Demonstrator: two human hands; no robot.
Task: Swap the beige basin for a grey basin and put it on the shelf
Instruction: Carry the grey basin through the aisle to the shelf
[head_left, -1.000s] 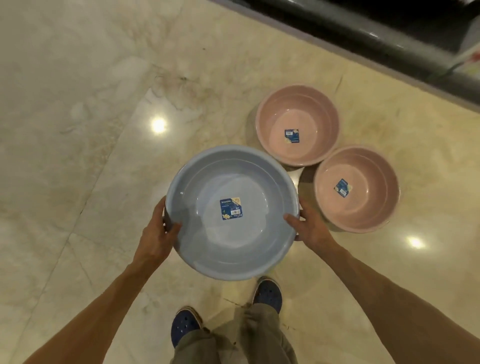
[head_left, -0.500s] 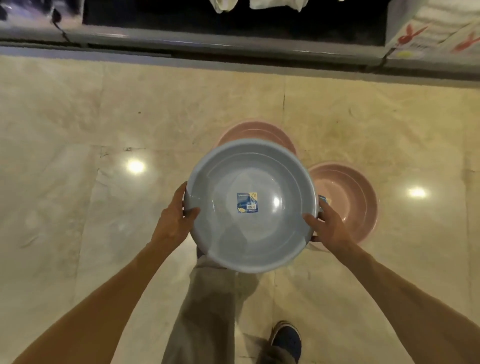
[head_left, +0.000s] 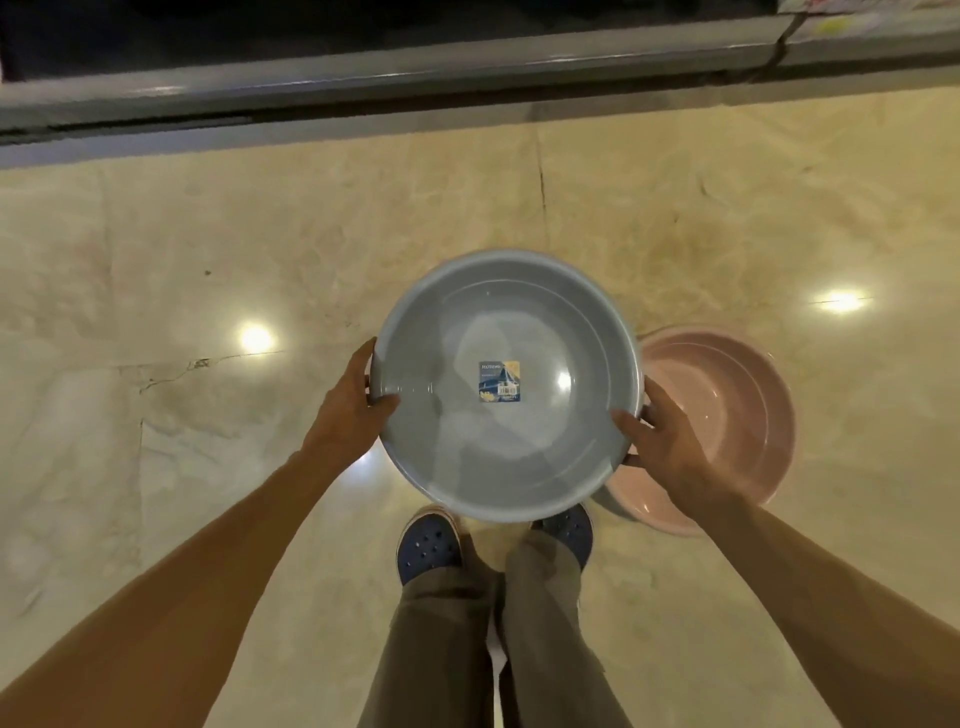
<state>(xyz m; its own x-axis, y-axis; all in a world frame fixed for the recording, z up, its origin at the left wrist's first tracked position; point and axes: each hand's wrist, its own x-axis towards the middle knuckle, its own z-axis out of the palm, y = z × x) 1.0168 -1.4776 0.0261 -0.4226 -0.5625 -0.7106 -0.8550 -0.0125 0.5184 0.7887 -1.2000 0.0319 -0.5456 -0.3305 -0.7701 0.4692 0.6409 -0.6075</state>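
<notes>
I hold a round grey basin (head_left: 498, 322) level in front of me above the floor, a blue label stuck in its bottom. My left hand (head_left: 353, 410) grips its left rim, thumb inside. My right hand (head_left: 660, 441) grips the right rim the same way. A beige-pink basin (head_left: 727, 405) stands on the floor to the right, partly hidden behind the grey basin and my right hand. The shelf's grey lower edge (head_left: 415, 78) runs across the top of the view, with dark space above it.
Glossy beige marble floor (head_left: 208, 234) spreads all around, with ceiling-light reflections. My feet in blue clogs (head_left: 428, 545) stand directly below the grey basin. A printed package corner (head_left: 857, 15) shows at the top right on the shelf.
I stepped forward with the grey basin toward the shelf edge. One pink basin has gone out of sight behind the grey basin; the other now lies beside my right hand.
</notes>
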